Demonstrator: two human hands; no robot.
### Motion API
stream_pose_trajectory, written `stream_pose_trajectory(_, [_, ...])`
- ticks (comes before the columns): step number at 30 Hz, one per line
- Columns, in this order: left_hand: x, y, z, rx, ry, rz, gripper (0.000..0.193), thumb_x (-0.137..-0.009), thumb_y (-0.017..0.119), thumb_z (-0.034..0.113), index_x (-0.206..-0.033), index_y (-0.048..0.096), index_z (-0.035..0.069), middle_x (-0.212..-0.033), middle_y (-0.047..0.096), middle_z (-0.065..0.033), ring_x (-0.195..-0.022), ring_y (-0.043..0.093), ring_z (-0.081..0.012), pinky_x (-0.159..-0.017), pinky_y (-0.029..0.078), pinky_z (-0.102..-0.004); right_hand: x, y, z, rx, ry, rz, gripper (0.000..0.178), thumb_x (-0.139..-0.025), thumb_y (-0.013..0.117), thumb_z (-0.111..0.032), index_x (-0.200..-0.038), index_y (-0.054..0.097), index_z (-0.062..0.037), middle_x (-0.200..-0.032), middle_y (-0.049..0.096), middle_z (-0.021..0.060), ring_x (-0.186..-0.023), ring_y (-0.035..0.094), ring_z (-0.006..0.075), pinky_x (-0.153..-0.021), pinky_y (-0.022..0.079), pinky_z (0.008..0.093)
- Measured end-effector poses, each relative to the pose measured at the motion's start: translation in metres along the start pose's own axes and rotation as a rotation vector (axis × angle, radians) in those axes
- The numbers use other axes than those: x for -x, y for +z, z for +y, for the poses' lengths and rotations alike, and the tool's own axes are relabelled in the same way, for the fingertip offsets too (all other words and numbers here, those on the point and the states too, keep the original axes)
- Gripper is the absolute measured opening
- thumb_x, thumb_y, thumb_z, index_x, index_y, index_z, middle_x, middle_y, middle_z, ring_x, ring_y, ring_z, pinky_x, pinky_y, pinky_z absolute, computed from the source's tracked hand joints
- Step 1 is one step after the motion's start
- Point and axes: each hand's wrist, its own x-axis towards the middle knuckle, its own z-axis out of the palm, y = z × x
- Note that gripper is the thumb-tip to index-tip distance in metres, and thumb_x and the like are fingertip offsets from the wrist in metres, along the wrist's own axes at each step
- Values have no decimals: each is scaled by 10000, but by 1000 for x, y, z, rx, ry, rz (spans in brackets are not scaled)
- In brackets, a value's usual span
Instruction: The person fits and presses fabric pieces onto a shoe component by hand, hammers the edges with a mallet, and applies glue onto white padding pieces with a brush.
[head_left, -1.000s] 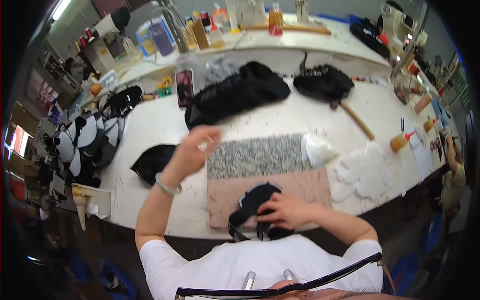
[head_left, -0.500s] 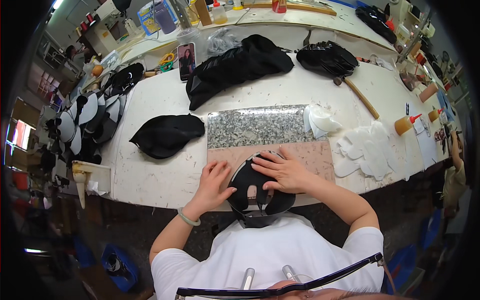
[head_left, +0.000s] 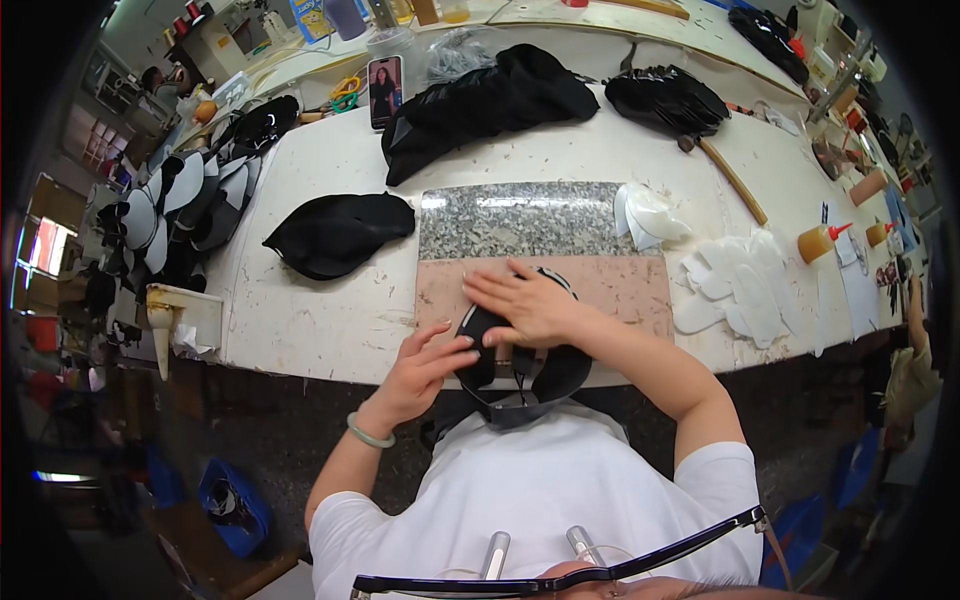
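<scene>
At the table's near edge lies a black shoe upper (head_left: 562, 375), with a pale strip along its curved far rim and cut-outs in its middle. My right hand (head_left: 530, 310) rests flat across the upper's far part, fingers stretched toward the left, hiding much of it. Beside the upper's left edge is my left hand (head_left: 418, 372), its fingers extended and the tips touching or just over the black material. Under the upper is a pinkish board (head_left: 620, 295), and behind that a speckled stone slab (head_left: 510, 222).
Black pieces (head_left: 340, 235) lie left of the slab, and a long black stack (head_left: 490, 110) lies behind it near a phone (head_left: 385, 92). White cut pieces (head_left: 745, 290), a hammer (head_left: 733, 180) and a glue bottle (head_left: 818, 242) are on the right. Grey-black parts (head_left: 165, 215) pile up far left.
My right hand has slid left and flattened over the upper's far end. My left hand has shifted slightly, fingers now pointing right across the upper's edge. The whole view has tilted a little.
</scene>
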Motion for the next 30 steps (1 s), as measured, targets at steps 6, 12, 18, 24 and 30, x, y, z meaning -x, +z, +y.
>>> stream_pose_trajectory(6, [-24, -24, -11, -1, 83, -298, 223, -710, 721, 40, -917, 689, 118, -1159, 645, -5, -1261, 467, -277, -1065, 305, -470, 33, -35, 27, -996, 40, 122, 601, -966, 413, -405, -1412, 362, -4, -1457, 390, 124, -1365, 321, 270, -1134, 207, 370])
stream_pose_trajectory(12, [-63, -13, -5, 1342, -251, 266, 299, -948, 562, 220, -1113, 514, -24, -1015, 643, -114, -951, 647, -191, -872, 516, -325, 79, -81, 2, -1710, 149, 392, 546, -870, 646, -154, -1322, 421, 53, -1163, 589, 163, -1082, 581, 227, -988, 426, 357])
stream_pose_trajectory(18, [-90, 5, 10, 1786, -370, 260, 268, -978, 497, 193, -1178, 508, 14, -1083, 639, -89, -977, 638, -180, -886, 516, -326, 59, -82, 0, -1940, 636, 569, 451, -861, 662, -83, -1250, 462, 26, -1069, 615, 115, -862, 644, 204, -816, 539, 327])
stream_pose_trajectory(24, [-91, 29, 18, 1685, -413, 547, 272, -995, 440, 168, -1239, 449, 49, -1093, 621, -109, -985, 630, -206, -878, 530, -358, 35, -76, -41, -700, 548, 731, 358, -832, 695, -219, -1113, 597, -20, -1001, 608, 112, -902, 572, 220, -829, 451, 333])
stream_pose_trajectory(30, [-97, 24, 35, 1701, -386, 655, 242, -979, 486, 178, -1202, 477, 85, -1128, 609, -84, -1033, 606, -196, -904, 505, -345, 14, -73, -50, -729, 440, 632, 221, -804, 718, -238, -836, 654, -29, -787, 588, 87, -753, 535, 245, -708, 403, 352])
